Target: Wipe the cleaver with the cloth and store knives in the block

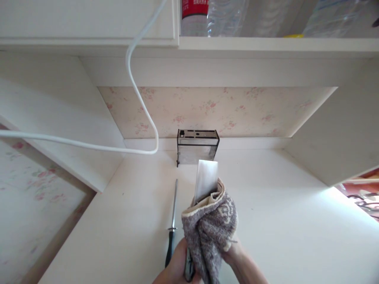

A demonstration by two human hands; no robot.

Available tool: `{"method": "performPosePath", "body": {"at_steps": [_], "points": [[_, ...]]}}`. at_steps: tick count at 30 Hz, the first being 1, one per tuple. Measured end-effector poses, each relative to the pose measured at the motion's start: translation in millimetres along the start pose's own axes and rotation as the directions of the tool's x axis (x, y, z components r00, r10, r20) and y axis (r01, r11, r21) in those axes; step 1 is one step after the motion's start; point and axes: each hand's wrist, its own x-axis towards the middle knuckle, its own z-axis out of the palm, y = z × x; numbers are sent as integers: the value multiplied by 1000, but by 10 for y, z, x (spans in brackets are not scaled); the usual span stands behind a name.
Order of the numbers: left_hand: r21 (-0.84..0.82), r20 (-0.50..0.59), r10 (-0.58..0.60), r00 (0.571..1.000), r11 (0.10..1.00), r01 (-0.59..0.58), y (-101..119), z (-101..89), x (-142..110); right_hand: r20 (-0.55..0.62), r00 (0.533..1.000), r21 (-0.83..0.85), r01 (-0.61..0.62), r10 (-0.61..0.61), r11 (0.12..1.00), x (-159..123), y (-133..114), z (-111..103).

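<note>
Near the bottom of the head view, my left hand (pixel 178 261) is closed round the dark, shiny handle of a broad-bladed knife (pixel 206 178). The blade points away from me, and its squared end sticks out beyond a folded grey-brown towel (pixel 211 227) with a cream edge. My right hand (pixel 235 255) grips that towel around the blade; most of its fingers are hidden under the cloth. To the left of the knife, a honing steel (pixel 174 205) with a black handle lies on the white tabletop (pixel 133 228), its rod pointing away.
Against the back wall stands a clear, black-edged knife block (pixel 197 152) with slots on top. A white cable (pixel 137 92) hangs in front from above and loops left. Overhead, a shelf (pixel 266 44) holds plastic bottles (pixel 226 17). White side panels (pixel 334 130) flank the tabletop.
</note>
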Motion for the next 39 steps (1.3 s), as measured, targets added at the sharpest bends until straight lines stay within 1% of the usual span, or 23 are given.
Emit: {"method": "performPosePath", "body": {"at_steps": [1, 3, 5, 6, 8, 10, 11, 14, 16, 18, 21, 23, 26, 29, 33, 35, 37, 39], "points": [[-21, -2, 15, 1000, 1000, -15, 17, 52, 55, -25, 1000, -12, 6, -6, 1000, -11, 0, -20], [-24, -27, 86, 996, 996, -87, 36, 122, 133, -78, 996, -13, 29, -30, 999, -16, 5, -59], [47, -72, 141, 987, 989, -138, 35, 139, 157, -89, 996, 9, 11, -10, 1000, -13, 19, -113], [72, -89, 128, 988, 990, -121, 32, 134, 153, -86, 996, 19, -4, 6, 1000, -11, 26, -147], [59, -108, 26, 994, 998, -20, 29, 113, 130, -82, 996, 21, -19, 20, 1000, -14, 38, -217], [10, -104, -70, 992, 997, 72, 42, 99, 101, -96, 995, -20, 0, -2, 1000, -22, 46, -263], [9, -99, -94, 991, 995, 95, 53, 97, 89, -107, 994, -52, 14, -19, 999, -29, 50, -267], [86, -93, -86, 992, 992, 94, 84, 108, 71, -155, 987, -113, 36, -54, 993, -52, 60, -201], [120, -95, -83, 992, 988, 94, 85, 116, 77, -171, 984, -85, 38, -52, 996, -64, 47, -111], [115, -98, -99, 990, 987, 110, 69, 114, 93, -164, 985, -31, 40, -45, 999, -64, -2, -19], [82, -94, -135, 986, 986, 143, 50, 81, 102, -131, 990, 35, 57, -52, 998, -31, -154, 76], [75, -78, -167, 983, 982, 172, 62, 45, 77, -118, 991, 65, 69, -61, 995, 9, -291, 99], [80, -32, -197, 980, 977, 199, 110, -7, -6, -141, 985, 88, 114, -101, 990, 74, -498, 93], [99, 22, -184, 983, 978, 181, 155, -34, -90, -164, 974, 85, 173, -157, 981, 138, -672, 76], [140, 39, -189, 981, 973, 182, 182, -67, -159, -185, 966, 119, 204, -180, 972, 274, -904, 31], [177, 29, -185, 982, 968, 177, 183, -110, -193, -225, 945, 149, 273, -236, 950, 365, -1061, -37], [221, 9, -167, 986, 962, 161, 184, -174, -232, -250, 911, 182, 378, -329, 908, 435, -1232, -145], [255, -9, -132, 991, 958, 130, 201, -242, -271, -242, 878, 197, 462, -413, 865, 454, -1365, -276]]}}
